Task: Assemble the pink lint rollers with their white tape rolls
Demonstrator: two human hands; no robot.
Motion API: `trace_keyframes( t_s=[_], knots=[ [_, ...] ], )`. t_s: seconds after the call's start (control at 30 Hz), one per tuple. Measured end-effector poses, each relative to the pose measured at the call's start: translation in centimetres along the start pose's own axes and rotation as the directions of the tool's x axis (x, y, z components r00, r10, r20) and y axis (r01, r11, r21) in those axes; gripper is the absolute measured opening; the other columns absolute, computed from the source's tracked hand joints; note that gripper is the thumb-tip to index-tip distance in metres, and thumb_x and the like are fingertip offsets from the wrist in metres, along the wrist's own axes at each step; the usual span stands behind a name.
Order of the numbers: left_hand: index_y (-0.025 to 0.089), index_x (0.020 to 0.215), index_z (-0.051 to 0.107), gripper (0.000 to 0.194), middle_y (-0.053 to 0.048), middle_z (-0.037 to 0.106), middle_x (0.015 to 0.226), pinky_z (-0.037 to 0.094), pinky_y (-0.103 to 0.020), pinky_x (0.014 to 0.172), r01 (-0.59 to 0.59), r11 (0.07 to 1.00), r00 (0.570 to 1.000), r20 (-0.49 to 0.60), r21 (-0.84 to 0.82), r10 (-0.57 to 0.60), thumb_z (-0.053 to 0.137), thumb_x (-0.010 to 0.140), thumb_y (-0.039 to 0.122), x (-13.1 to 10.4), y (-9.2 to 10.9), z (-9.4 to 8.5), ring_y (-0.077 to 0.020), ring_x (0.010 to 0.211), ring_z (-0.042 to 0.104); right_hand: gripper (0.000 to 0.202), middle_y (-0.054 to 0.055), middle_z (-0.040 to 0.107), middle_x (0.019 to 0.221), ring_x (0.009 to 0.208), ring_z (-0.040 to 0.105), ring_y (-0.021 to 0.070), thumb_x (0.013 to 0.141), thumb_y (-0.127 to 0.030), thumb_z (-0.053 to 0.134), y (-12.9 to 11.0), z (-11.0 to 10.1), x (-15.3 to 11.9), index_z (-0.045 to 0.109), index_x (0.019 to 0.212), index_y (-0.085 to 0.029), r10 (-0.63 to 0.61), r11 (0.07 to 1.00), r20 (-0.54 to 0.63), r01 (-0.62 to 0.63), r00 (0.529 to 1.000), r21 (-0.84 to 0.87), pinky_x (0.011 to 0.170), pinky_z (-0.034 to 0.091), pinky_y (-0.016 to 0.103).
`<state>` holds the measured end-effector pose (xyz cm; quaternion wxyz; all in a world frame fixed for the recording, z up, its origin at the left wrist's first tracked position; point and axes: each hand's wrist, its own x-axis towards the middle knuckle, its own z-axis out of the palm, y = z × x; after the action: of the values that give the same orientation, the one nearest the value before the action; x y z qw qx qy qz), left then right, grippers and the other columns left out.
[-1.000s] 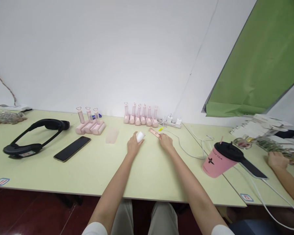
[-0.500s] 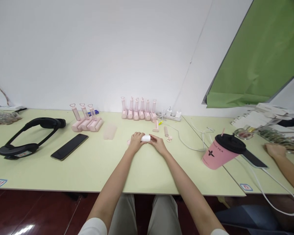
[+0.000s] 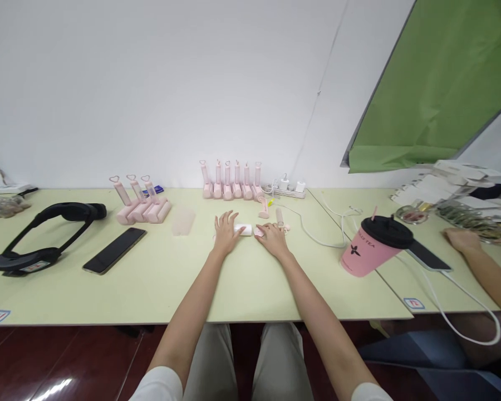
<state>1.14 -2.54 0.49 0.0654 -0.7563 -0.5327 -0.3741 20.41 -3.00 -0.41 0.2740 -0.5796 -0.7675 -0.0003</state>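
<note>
A white cylinder [image 3: 244, 229] lies on the pale green table between my hands. My left hand [image 3: 226, 233] has its fingers spread, with the thumb touching the cylinder's left part. Just right of the cylinder, my right hand [image 3: 272, 239] has its fingers closed on a small pale pink piece [image 3: 258, 231]. Beyond that hand are a clear tube [image 3: 279, 216] and a small pink part [image 3: 286, 227]. A pink holder piece [image 3: 263, 208] lies farther back. To the left lies a translucent pink sheet [image 3: 183, 221].
Assembled pink units [image 3: 232, 191] line the wall, with three more [image 3: 143, 210] at left. A black phone [image 3: 114, 250] and black headset [image 3: 45, 239] lie left. Right are a pink cup [image 3: 369, 248], white cable [image 3: 313, 236], power strip [image 3: 290, 192] and another person's hand [image 3: 463, 240].
My left fingers have spread, uncovering more of the white cylinder. My right hand has moved off the cylinder's end and now holds the pink piece. The camera view has shifted slightly.
</note>
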Motion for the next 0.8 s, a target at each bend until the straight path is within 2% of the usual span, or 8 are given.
trace_keyframes(
  t_s=[0.1,0.2,0.27,0.33,0.43,0.53,0.63,0.8],
  knots=[
    [0.020,0.117,0.043,0.037,-0.010,0.044,0.123,0.013,-0.047,0.104,0.169,0.985,0.966,-0.194,-0.030,-0.172,0.031,0.087,0.039,0.2,-0.3,-0.9,-0.0225,0.118,0.035,0.040,0.007,0.055,0.109,0.101,0.044,0.0243,0.078,-0.045,0.050,-0.1,-0.5,-0.2,0.055,0.114,-0.028,0.023,0.998,0.003,-0.023,1.000,-0.062,0.084,0.028,0.039],
    [0.019,0.110,0.047,0.034,-0.010,0.049,0.116,0.022,-0.045,0.100,0.355,0.929,0.860,-0.354,-0.103,-0.368,0.027,0.088,0.037,0.3,-1.4,-1.3,-0.0233,0.113,0.039,0.040,0.007,0.055,0.111,0.101,0.044,0.0235,0.081,-0.047,0.044,-0.1,-0.9,-0.2,0.053,0.115,-0.027,0.042,0.998,-0.045,-0.044,0.998,-0.037,0.083,0.027,0.038],
    [0.020,0.106,0.048,0.032,-0.010,0.051,0.112,0.028,-0.044,0.095,0.446,0.884,0.789,-0.402,-0.144,-0.464,0.028,0.088,0.037,0.3,-2.2,-1.4,-0.0243,0.109,0.041,0.040,0.007,0.056,0.109,0.101,0.045,0.0233,0.081,-0.047,0.043,0.0,-1.0,-0.2,0.053,0.114,-0.027,0.046,0.999,-0.063,-0.047,0.997,-0.019,0.082,0.027,0.037],
    [0.020,0.105,0.049,0.031,-0.010,0.052,0.110,0.031,-0.044,0.092,0.481,0.863,0.766,-0.406,-0.154,-0.499,0.030,0.087,0.038,0.3,-2.5,-1.5,-0.0251,0.108,0.041,0.041,0.006,0.058,0.108,0.101,0.045,0.0238,0.079,-0.048,0.046,0.2,-1.1,-0.2,0.054,0.113,-0.027,0.044,0.999,-0.044,-0.045,0.998,-0.006,0.081,0.027,0.037],
    [0.019,0.109,0.047,0.034,-0.011,0.049,0.116,0.028,-0.045,0.096,0.365,0.927,0.866,-0.332,-0.086,-0.373,0.037,0.084,0.040,0.2,-2.0,-1.6,-0.0251,0.112,0.039,0.042,0.005,0.059,0.106,0.099,0.046,0.0239,0.075,-0.048,0.053,0.3,-0.9,-0.4,0.055,0.110,-0.027,0.011,1.000,0.016,-0.011,1.000,0.014,0.079,0.028,0.037],
    [0.019,0.120,0.040,0.045,-0.011,0.042,0.127,0.019,-0.046,0.103,0.050,0.999,0.990,-0.136,0.019,-0.047,0.046,0.080,0.039,0.0,-0.5,-1.2,-0.0254,0.122,0.032,0.035,0.004,0.061,0.104,0.097,0.048,0.0229,0.074,-0.040,0.056,0.4,-0.6,-0.5,0.057,0.106,-0.026,-0.021,0.999,0.018,0.021,1.000,0.036,0.079,0.028,0.036],
    [0.020,0.122,0.040,0.048,-0.012,0.040,0.131,0.015,-0.047,0.105,-0.206,0.977,0.978,0.037,0.051,0.205,0.052,0.078,0.035,-0.2,0.6,-0.3,-0.0263,0.126,0.028,0.032,0.004,0.062,0.102,0.097,0.049,0.0222,0.074,-0.033,0.057,0.5,-0.2,-0.5,0.059,0.104,-0.025,-0.001,0.994,-0.011,0.002,1.000,0.109,0.081,0.029,0.037],
    [0.019,0.109,0.050,0.033,-0.009,0.058,0.100,0.028,-0.045,0.097,-0.247,0.969,0.964,0.107,0.017,0.244,0.052,0.079,0.033,-0.2,0.8,0.6,-0.0240,0.101,0.050,0.039,0.004,0.061,0.103,0.088,0.052,0.0172,0.071,-0.034,0.058,0.1,0.2,0.1,0.056,0.108,-0.023,0.107,0.872,-0.075,-0.058,0.991,0.487,0.081,0.036,0.033]
  ],
)
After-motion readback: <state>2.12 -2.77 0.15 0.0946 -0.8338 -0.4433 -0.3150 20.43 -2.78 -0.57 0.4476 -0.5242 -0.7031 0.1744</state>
